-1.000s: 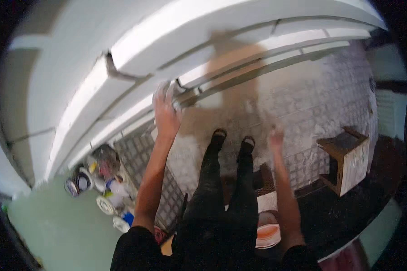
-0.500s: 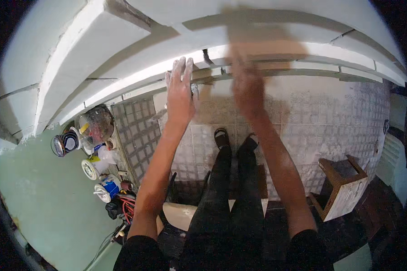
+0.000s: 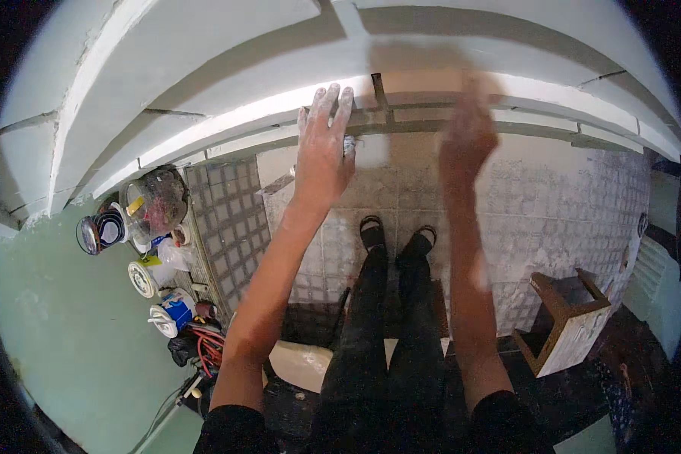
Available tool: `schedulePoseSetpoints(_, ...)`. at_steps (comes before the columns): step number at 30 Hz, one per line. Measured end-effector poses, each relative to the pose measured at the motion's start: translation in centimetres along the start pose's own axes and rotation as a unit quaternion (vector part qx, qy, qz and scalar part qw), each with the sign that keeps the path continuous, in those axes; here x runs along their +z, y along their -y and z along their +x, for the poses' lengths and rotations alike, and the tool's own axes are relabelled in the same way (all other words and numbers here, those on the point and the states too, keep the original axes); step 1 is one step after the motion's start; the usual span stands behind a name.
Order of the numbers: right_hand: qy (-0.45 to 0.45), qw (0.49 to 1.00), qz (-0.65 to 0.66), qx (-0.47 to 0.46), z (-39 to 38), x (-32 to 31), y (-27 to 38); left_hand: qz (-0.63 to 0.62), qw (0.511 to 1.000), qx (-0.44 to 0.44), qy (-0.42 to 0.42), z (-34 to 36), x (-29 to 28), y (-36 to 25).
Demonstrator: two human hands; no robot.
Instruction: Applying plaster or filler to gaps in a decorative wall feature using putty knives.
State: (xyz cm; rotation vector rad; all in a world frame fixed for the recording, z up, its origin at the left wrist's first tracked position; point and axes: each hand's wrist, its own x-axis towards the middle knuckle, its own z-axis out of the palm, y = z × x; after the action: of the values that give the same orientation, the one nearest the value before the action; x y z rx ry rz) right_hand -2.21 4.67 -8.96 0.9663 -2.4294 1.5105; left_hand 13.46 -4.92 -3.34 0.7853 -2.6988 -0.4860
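My left hand (image 3: 325, 147) lies on the edge of a long white ledge (image 3: 242, 117), dusted with white powder. Its fingers are stretched out and slightly apart. Something small, pale and shiny shows by its thumb; I cannot make out what it is. Farther right along the same ledge, my right hand (image 3: 467, 144) is smeared by motion. Its fingers are too blurred to read, and I cannot tell if it holds anything. A brownish blurred patch, perhaps a shadow, lies on the ledge around it. A dark gap crosses the ledge between my hands.
Below are a tiled floor (image 3: 371, 189) and my sandalled feet. Down at left, by a green wall (image 3: 68, 325), stand a white bucket (image 3: 144, 278), a blue-and-white tub (image 3: 172, 312), a cloudy container (image 3: 159, 204) and red cable (image 3: 209, 344). A small wooden stool (image 3: 571, 321) lies at right.
Both hands have shifted to the right along the ledge, the right hand farther, so the gap between them is wider. My view has shifted slightly too.
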Motion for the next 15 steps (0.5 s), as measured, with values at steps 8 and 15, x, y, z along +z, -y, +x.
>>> schedulePoseSetpoints(8,0.154,0.980,-0.089,-0.085,0.2,-1.3,1.5,0.023,1.000,0.006,0.002,-0.6,-0.1,1.2)
schedulePoseSetpoints(15,0.090,0.995,-0.018,-0.039,-2.3,2.3,4.0,0.017,1.000,0.002,0.008,-0.5,-0.1,0.5)
